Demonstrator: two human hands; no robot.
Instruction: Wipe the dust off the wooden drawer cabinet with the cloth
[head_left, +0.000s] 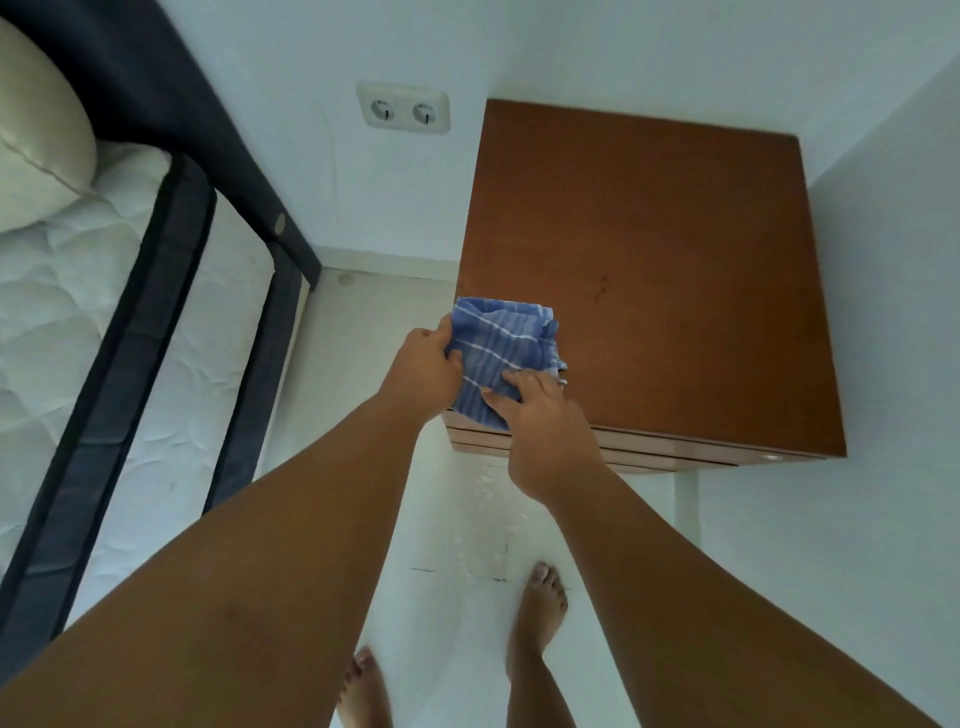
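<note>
Both the left hand (423, 366) and right hand (540, 410) pinch the striped cloth (501, 345) bunched over the wooden drawer cabinet (649, 270)'s near-left corner, the bare top stretching beyond the fingers

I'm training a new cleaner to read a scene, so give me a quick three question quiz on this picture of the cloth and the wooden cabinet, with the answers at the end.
1. True or false: the blue striped cloth is at the far right corner of the wooden drawer cabinet.
2. Which grip holds the cloth? A left only, B right only, C both.
3. Fill in: on the wall left of the cabinet sits a double ____.

Key: 1 false, it is over the near left corner. 2 C, the left grip and the right grip both pinch it. 3 socket.
</note>
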